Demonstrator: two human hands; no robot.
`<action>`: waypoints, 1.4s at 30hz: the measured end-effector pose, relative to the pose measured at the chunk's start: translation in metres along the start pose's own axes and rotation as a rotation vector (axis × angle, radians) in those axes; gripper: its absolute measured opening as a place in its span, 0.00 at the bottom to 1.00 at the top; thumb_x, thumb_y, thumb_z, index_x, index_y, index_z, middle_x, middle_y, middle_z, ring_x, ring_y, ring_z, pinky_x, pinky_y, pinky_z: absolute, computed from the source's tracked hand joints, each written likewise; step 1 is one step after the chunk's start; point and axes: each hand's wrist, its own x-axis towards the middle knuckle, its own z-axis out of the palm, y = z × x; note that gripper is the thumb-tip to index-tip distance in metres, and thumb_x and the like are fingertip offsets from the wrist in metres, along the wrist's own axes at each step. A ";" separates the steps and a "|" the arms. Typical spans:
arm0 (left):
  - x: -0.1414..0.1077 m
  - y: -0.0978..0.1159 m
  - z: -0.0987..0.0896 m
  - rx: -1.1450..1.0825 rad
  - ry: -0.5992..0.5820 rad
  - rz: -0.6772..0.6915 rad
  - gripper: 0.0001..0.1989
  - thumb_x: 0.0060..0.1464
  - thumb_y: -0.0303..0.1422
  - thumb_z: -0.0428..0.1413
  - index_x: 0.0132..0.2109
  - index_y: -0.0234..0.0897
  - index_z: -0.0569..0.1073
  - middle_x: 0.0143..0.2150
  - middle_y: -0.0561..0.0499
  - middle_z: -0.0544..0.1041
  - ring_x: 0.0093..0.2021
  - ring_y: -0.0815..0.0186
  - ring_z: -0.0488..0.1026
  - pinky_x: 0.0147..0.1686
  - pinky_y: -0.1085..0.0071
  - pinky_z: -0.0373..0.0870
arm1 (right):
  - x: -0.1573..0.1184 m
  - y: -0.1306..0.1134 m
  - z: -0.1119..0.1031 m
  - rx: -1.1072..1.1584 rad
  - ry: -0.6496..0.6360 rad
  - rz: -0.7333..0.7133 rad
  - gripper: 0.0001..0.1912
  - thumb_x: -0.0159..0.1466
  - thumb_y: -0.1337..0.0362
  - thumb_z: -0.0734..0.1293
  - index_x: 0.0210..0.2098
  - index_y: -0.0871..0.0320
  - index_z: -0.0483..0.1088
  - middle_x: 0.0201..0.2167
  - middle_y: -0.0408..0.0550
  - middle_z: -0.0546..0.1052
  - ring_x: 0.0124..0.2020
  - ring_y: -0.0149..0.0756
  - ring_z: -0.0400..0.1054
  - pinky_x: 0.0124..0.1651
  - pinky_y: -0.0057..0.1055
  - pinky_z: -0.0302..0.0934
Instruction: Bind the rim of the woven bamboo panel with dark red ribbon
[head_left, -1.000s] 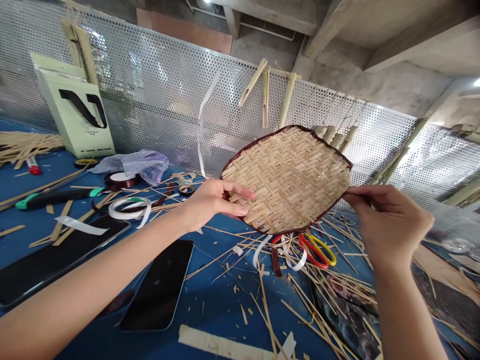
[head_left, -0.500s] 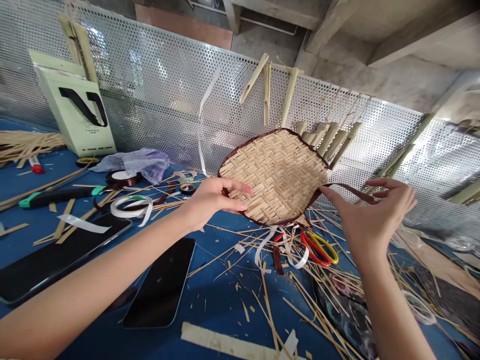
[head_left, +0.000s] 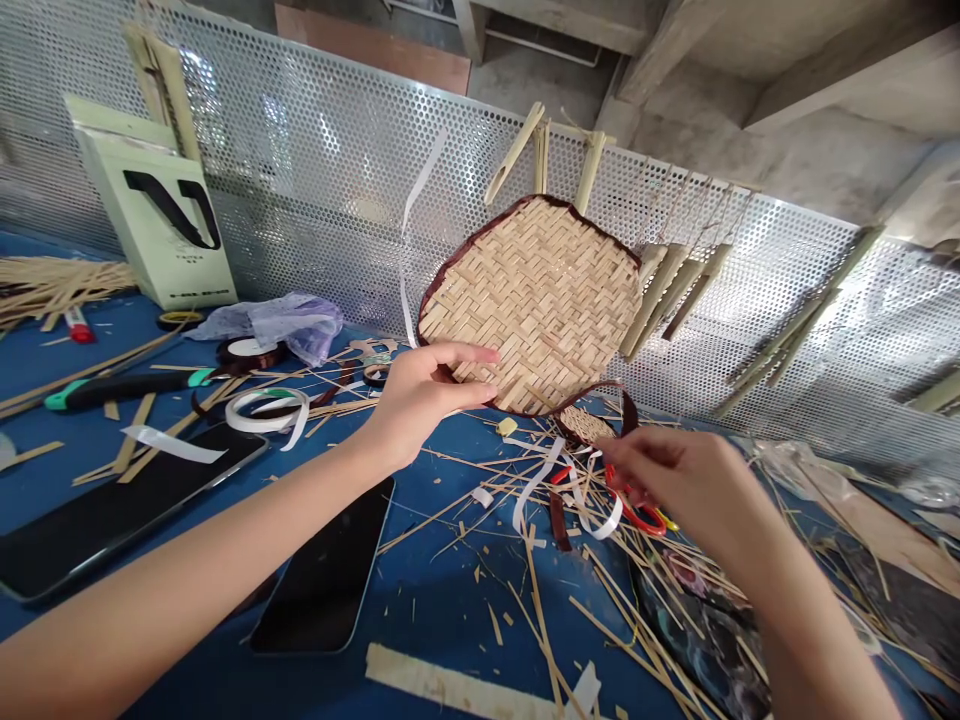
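My left hand (head_left: 431, 395) pinches the lower left edge of a round woven bamboo piece (head_left: 536, 305), thumb and fingers on either side. Dark brown ribbon (head_left: 457, 250) binds its rim, and a loose end of ribbon (head_left: 628, 408) loops off the lower right. My right hand (head_left: 660, 475) has its fingers curled together just below that loose end, over the red and yellow handles of the scissors (head_left: 646, 518). What those fingers hold, if anything, is hidden. A small woven piece (head_left: 586, 425) lies just behind the right fingertips.
Thin bamboo strips (head_left: 540, 640) and scraps litter the blue table (head_left: 427, 570). Two phones (head_left: 322, 580), a white tape roll (head_left: 266, 408), a cutter with a green-and-black handle (head_left: 127, 388) and a pale green carton (head_left: 161, 210) lie or stand left. Behind is a perforated metal panel (head_left: 330, 170).
My right hand has let the ribbon's stretched line go slack, moving down and left to the scissors. The woven piece has risen and tilted more upright in my left hand.
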 end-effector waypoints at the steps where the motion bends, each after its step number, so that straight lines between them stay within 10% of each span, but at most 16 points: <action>1: -0.001 0.000 0.001 0.022 0.010 0.017 0.15 0.38 0.27 0.65 0.38 0.39 0.78 0.34 0.52 0.78 0.25 0.73 0.70 0.29 0.74 0.70 | -0.001 -0.003 0.005 0.147 -0.186 -0.014 0.23 0.53 0.43 0.66 0.24 0.59 0.72 0.22 0.49 0.74 0.22 0.36 0.66 0.27 0.31 0.59; 3: -0.004 0.000 0.002 0.051 0.017 0.043 0.15 0.39 0.28 0.65 0.39 0.40 0.78 0.34 0.52 0.78 0.26 0.72 0.70 0.29 0.72 0.69 | 0.000 -0.006 0.016 0.418 -0.360 -0.045 0.24 0.53 0.43 0.67 0.31 0.59 0.74 0.28 0.50 0.76 0.26 0.36 0.70 0.31 0.31 0.64; 15: -0.011 0.000 0.005 0.113 -0.045 0.057 0.14 0.41 0.31 0.64 0.39 0.40 0.78 0.44 0.50 0.78 0.30 0.68 0.73 0.31 0.69 0.68 | 0.007 -0.005 0.031 0.972 -0.338 -0.033 0.16 0.53 0.55 0.74 0.33 0.62 0.77 0.36 0.55 0.77 0.37 0.36 0.73 0.41 0.24 0.69; 42: -0.008 0.000 0.006 0.045 -0.104 -0.067 0.15 0.39 0.30 0.64 0.39 0.36 0.78 0.42 0.47 0.78 0.27 0.68 0.73 0.32 0.68 0.72 | 0.008 -0.002 0.030 0.877 -0.211 -0.062 0.14 0.51 0.57 0.75 0.28 0.62 0.77 0.28 0.53 0.77 0.28 0.31 0.71 0.31 0.21 0.67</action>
